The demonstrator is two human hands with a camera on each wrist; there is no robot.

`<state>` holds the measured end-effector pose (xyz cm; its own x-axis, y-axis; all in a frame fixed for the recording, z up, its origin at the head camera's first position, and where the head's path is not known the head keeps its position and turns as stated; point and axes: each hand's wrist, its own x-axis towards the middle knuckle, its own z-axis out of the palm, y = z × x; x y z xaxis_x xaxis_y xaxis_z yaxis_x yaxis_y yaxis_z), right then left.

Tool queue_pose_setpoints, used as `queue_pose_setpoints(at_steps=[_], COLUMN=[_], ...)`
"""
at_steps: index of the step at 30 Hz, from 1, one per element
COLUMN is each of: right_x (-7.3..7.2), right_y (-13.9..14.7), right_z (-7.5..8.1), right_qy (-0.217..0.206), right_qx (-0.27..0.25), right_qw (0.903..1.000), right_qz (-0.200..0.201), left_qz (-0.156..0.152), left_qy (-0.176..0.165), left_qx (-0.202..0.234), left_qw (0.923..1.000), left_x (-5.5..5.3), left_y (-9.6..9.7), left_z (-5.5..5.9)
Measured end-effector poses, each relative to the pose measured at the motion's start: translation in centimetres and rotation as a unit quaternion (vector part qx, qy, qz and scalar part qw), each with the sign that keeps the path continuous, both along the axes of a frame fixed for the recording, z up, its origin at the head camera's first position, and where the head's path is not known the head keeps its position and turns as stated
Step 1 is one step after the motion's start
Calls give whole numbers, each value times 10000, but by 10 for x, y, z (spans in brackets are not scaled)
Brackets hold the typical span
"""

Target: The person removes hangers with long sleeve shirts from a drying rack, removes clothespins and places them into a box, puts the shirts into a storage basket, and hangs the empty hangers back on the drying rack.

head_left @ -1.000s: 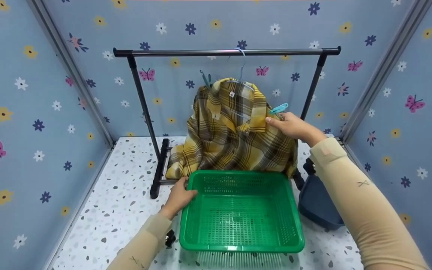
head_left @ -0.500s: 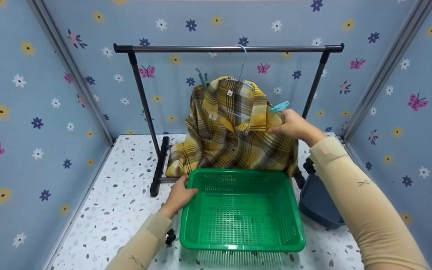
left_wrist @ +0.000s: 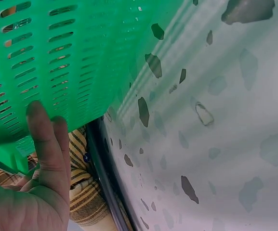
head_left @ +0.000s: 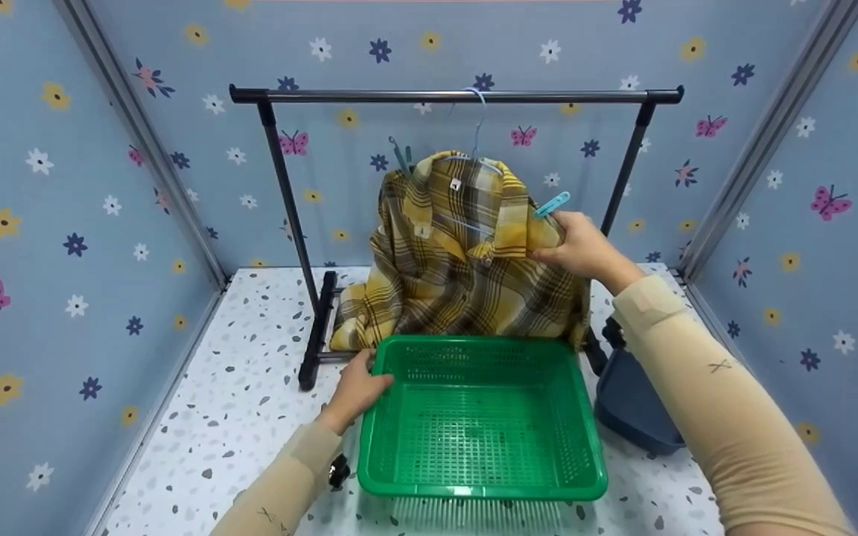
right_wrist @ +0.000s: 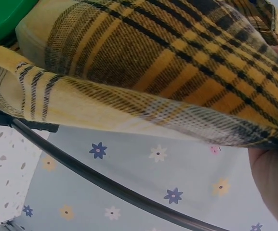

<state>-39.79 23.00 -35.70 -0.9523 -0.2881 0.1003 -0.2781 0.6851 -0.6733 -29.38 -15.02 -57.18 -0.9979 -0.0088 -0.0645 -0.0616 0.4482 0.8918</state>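
Observation:
A yellow and brown plaid shirt (head_left: 466, 286) hangs on a light blue hanger (head_left: 477, 126) in the head view. My right hand (head_left: 585, 246) pinches the shirt's shoulder on the right, just below a light blue clothespin (head_left: 553, 204) that stands up from that shoulder. In the right wrist view, the shirt cloth (right_wrist: 143, 48) fills the upper part and hides most of the fingers. My left hand (head_left: 354, 391) grips the left rim of a green basket (head_left: 482, 492), thumb over the edge. Seen from the left wrist, its fingers lie against the basket's slotted outer wall (left_wrist: 86, 57).
A black clothes rack (head_left: 436, 97) carries the hanger on its top bar. Dark green clothespins (head_left: 401, 158) are on the shirt's left shoulder. A dark blue bin (head_left: 637, 406) stands right of the basket, partly under my right forearm. Flowered walls surround the speckled floor (head_left: 250, 327).
My right hand has shifted its hold on the shirt's shoulder, and the light blue clothespin now tilts more upright. The hanger's hook moved slightly left. My left hand stays on the basket.

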Motion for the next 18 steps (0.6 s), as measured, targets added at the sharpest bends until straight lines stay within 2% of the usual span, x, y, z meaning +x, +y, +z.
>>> queue_pose_setpoints(at_steps=[10,14,18], right_x=[1,1,1], right_y=[3,4,6], right_z=[-3,0,4], right_qy=[331,435,506], right_qx=[-146,-145,-188], right_qw=[9993,9989,9985], right_qz=[8,11,-39], left_qz=[26,22,22], left_qy=[-93,-188,-117], left_qx=[20,40,-18], left_qw=[10000,9998,9999], left_x=[1,0,-2], left_y=[1,1,0], left_z=[-1,-2,-2])
